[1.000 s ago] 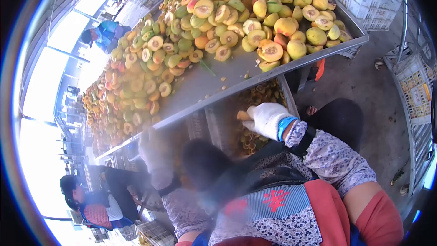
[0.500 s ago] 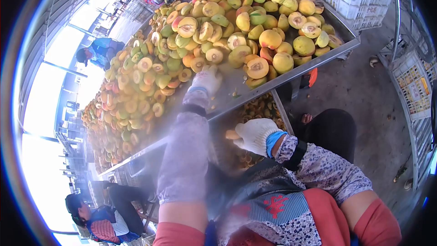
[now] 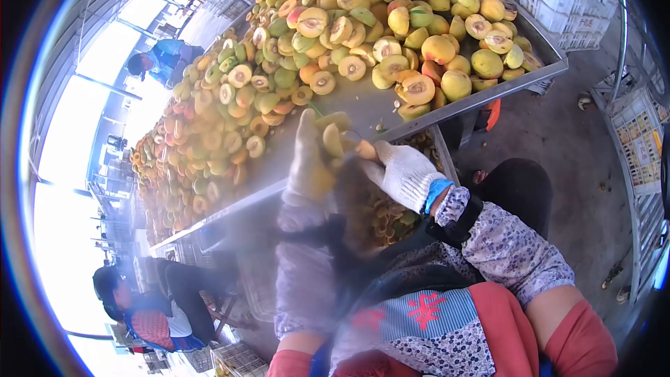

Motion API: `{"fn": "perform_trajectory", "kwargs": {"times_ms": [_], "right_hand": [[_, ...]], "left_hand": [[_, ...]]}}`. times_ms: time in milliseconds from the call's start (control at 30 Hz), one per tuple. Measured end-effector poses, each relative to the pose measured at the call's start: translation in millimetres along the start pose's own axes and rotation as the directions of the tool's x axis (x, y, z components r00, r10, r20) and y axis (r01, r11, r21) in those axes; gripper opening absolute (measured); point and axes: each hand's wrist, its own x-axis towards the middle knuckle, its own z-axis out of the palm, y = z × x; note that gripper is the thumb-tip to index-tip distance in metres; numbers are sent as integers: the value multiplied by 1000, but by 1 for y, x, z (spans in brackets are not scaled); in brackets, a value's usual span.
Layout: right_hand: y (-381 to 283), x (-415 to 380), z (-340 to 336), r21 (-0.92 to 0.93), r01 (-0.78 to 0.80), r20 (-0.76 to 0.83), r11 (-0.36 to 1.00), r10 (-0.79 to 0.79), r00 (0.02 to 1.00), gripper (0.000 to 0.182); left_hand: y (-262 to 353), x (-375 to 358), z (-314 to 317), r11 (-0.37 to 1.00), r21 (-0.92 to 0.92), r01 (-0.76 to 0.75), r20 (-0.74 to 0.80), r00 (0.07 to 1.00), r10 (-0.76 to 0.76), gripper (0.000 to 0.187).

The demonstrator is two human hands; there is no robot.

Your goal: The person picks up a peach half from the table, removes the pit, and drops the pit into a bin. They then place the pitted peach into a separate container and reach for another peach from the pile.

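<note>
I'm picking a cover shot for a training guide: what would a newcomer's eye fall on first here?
First, the huge heap of fruit, many pieces halved, on the metal table across the top of the view. Next, near the middle, the left hand, blurred, holds yellow-green fruit close to the right hand, which grips a small tan object. Below, red lettering stands out against striped cloth.

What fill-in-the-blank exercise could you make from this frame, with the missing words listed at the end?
1. The left hand and the right hand both wear ____.
2. A greenish-yellow fruit piece is held in the ____ hand.
3. Between the right hand and the black strap, the wrist band is ____.
4. The crates stacked beyond the table are ____.

Missing words: gloves; left; blue; white.
</note>
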Motion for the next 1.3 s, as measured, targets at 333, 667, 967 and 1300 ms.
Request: {"fn": "perform_trajectory", "kwargs": {"times_ms": [333, 667, 967, 1300], "right_hand": [[-3, -2, 23, 52, 55, 88, 997, -60, 994, 36], [-11, -7, 24, 563, -25, 134, 826, -61, 989, 38], [7, -8, 33, 406, 13, 201, 914, -103, 974, 34], [10, -15, 51, 497, -129, 360, 858, -69, 930, 34]], "left_hand": [[-30, -14, 0, 978, 7, -210, -72, 975, 210, 64], [-29, -23, 17, 950, -26, -312, -183, 936, 302, 64], [-32, -25, 13, 838, 339, -428, -124, 863, 490, 62], [-19, -28, -7, 819, 451, -355, 64, 928, 367, 63]]}}
